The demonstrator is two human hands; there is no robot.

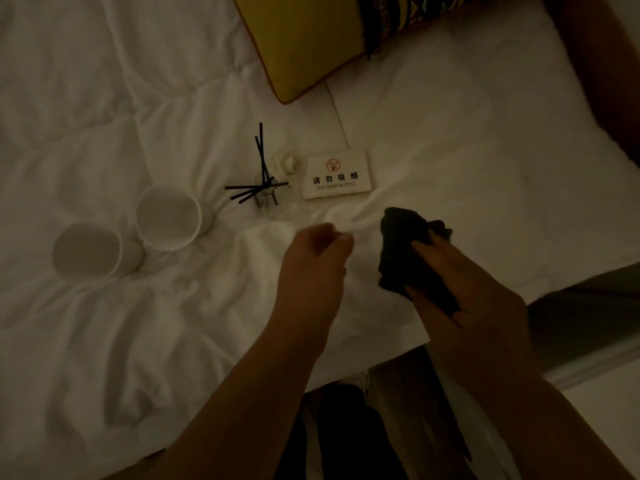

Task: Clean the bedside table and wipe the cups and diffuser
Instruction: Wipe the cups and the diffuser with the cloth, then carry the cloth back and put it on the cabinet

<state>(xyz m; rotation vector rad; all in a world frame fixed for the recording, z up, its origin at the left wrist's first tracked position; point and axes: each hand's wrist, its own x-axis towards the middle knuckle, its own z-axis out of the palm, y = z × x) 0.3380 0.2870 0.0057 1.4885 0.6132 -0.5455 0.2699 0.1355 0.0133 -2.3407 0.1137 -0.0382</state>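
Two white cups lie on the white bedding: one shows its open mouth, the other rests to its lower left. A clear glass diffuser with black reed sticks stands right of them. My left hand hovers below the diffuser, its fingers curled shut and nothing visible in them. To its right, my right hand grips a dark cloth. The bedside table is not in view.
A white "No smoking" sign lies right of the diffuser. A yellow cushion and a patterned pillow sit at the top. The bed's edge runs near my arms, with a brown headboard at right.
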